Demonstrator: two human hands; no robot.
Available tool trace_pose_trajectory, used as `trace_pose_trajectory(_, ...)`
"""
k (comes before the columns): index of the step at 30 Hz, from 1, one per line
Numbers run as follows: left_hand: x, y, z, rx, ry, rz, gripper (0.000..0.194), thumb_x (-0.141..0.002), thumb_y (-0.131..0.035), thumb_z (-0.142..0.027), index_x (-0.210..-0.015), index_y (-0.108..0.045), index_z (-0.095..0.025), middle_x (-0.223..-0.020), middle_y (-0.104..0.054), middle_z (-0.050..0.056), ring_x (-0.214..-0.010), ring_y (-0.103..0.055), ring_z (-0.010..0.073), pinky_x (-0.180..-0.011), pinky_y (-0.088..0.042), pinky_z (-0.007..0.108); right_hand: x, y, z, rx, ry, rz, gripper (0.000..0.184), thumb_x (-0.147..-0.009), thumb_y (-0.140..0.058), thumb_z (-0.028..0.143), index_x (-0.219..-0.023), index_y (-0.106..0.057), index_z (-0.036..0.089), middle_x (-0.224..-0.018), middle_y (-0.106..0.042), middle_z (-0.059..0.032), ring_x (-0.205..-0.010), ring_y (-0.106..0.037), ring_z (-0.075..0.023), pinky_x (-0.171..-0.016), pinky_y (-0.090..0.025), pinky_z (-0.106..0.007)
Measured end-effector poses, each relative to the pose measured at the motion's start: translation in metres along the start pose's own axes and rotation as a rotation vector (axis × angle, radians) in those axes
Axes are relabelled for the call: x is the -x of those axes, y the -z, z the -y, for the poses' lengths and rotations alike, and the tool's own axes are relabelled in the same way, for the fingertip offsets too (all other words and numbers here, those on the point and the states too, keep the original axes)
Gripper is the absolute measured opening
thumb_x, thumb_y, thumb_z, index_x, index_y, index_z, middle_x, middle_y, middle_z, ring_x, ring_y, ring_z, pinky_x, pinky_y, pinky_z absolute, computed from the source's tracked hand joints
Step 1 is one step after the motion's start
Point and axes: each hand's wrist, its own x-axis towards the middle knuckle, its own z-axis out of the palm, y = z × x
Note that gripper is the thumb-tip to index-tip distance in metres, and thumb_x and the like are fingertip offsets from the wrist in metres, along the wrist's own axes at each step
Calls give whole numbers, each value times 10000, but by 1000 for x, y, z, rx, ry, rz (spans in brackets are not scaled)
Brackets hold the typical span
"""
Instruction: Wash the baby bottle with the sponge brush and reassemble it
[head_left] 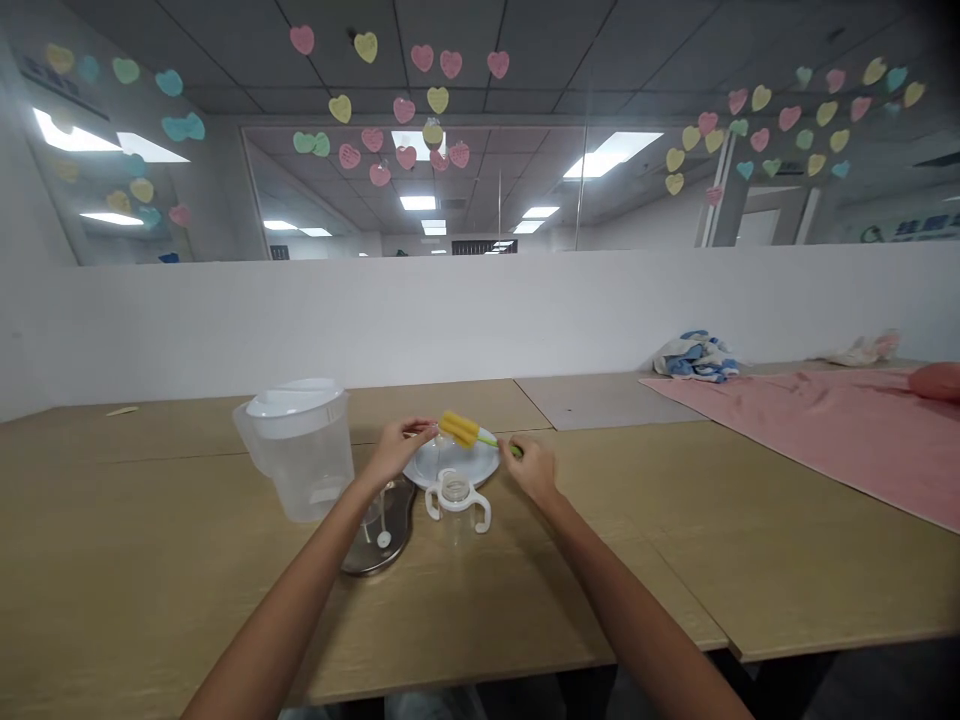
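My right hand is closed round the green handle of a bottle brush with a yellow sponge head. The brush points left, above a white plate. My left hand is by the sponge tip, thumb and fingers curled together; something clear seems to be at the fingertips, but I cannot make it out. Just in front of the plate stands a clear baby bottle, uncapped, with a white two-handled ring. Left of it, partly behind my left forearm, a metal kidney-shaped tray holds a straw with a white weighted end.
A translucent lidded pitcher stands on the wooden table to the left. At right lies a pink cloth, with a crumpled blue-and-white cloth behind it. A low white wall with glass above closes off the back.
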Motion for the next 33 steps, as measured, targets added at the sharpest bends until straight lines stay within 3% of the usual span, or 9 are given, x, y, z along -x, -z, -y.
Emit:
trace_pose_trajectory(2, 21, 15, 1, 93, 14, -90, 424, -723, -528, -443, -988, -641, -132, -989, -682, 89, -896, -615, 199, -801, -476, 303, 2, -2, 0, 28, 157, -22, 331, -812, -466, 385, -616, -621, 169, -651, -619, -37, -681, -515, -139, -590, -263, -233)
trace_pose_trajectory(5, 60, 36, 15, 19, 72, -188, 401, -717, -528, -464, -944, -650, -157, -938, -688, 66, -846, -615, 204, -772, -475, 312, 3, -4, -1, 66, 188, -105, 327, -807, -475, 381, -607, -612, 163, -641, -611, -42, -662, -505, -138, -592, -261, -242)
trace_pose_trajectory(9, 102, 49, 45, -333, 116, -2, 294, -757, -485, -348, -922, -657, -175, -934, -685, 64, -864, -607, 207, -800, -447, 315, 1, -9, -7, 79, 175, -169, 350, -804, -472, 381, -552, -574, 161, -591, -585, -41, -609, -475, -133, -564, -241, -248)
trace_pose_trajectory(12, 111, 49, 53, -521, 108, 128, 272, -757, -480, -267, -956, -647, -185, -956, -680, 75, -888, -607, 220, -795, -438, 314, 1, -12, -10, 96, 204, -174, 346, -798, -480, 375, -538, -564, 162, -576, -580, -42, -606, -470, -135, -563, -237, -248)
trace_pose_trajectory(18, 63, 32, 8, -544, -117, -12, 295, -801, -472, -330, -1030, -617, -213, -1047, -647, 64, -989, -565, 230, -879, -404, 350, 3, -9, -6, 82, 180, -200, 352, -807, -476, 378, -544, -570, 164, -588, -589, -38, -608, -472, -132, -566, -237, -247)
trace_pose_trajectory(21, 25, -2, -7, -353, -73, 157, 243, -825, -464, -254, -970, -638, -167, -1050, -631, 68, -1030, -537, 234, -939, -371, 370, 2, -8, -5, 61, 115, -207, 370, -816, -462, 385, -541, -571, 163, -588, -593, -37, -599, -464, -129, -559, -228, -248)
trace_pose_trajectory(24, -4, -40, 1, -297, 16, 335, 250, -783, -585, -303, -952, -622, -122, -982, -624, 46, -929, -575, 234, -850, -450, 379, 2, -8, -6, 48, 41, -199, 375, -814, -468, 403, -550, -579, 161, -602, -602, -34, -590, -457, -125, -548, -215, -246)
trace_pose_trajectory(27, -19, -59, 16, -216, 108, 398, 307, -835, -523, -350, -1061, -553, -144, -1080, -566, 44, -948, -563, 210, -797, -490, 372, 0, -7, -8, 49, 5, -183, 381, -815, -468, 416, -561, -588, 159, -609, -603, -33, -591, -452, -123, -546, -208, -244)
trace_pose_trajectory(33, -22, -50, 27, 29, 154, 166, 275, -773, -595, -374, -909, -617, -135, -912, -625, 40, -884, -582, 201, -798, -474, 344, -2, -6, -8, 36, -115, -151, 404, -814, -454, 439, -573, -614, 157, -588, -582, -38, -569, -420, -120, -523, -173, -247)
